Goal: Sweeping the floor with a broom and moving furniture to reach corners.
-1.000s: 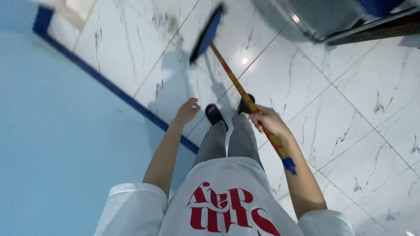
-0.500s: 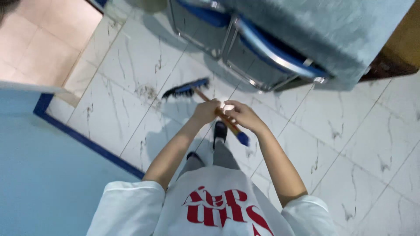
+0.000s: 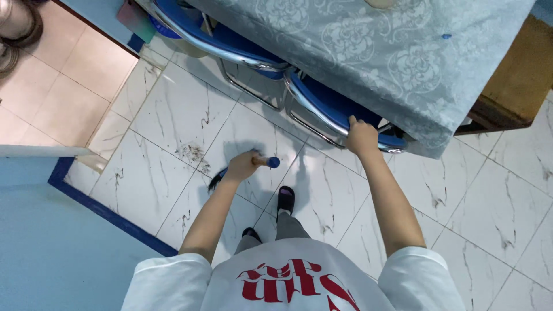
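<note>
Broom in one hand, chair in the other
Left hand grips the broom handle; right hand clasps the blue chair back beside the table

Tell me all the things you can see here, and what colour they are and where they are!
broom: one, blue end cap on the handle, dark bristles on the floor, in the left hand
chairs: two, blue with shiny metal frames, tucked under the table
tablecloth: one, pale blue-grey with flowers, over the table at top
dust pile: one, dark, on the white marbled floor
slippers: two, black, on the feet
left hand: closed on the broom
right hand: gripping the nearer chair's frame
</note>
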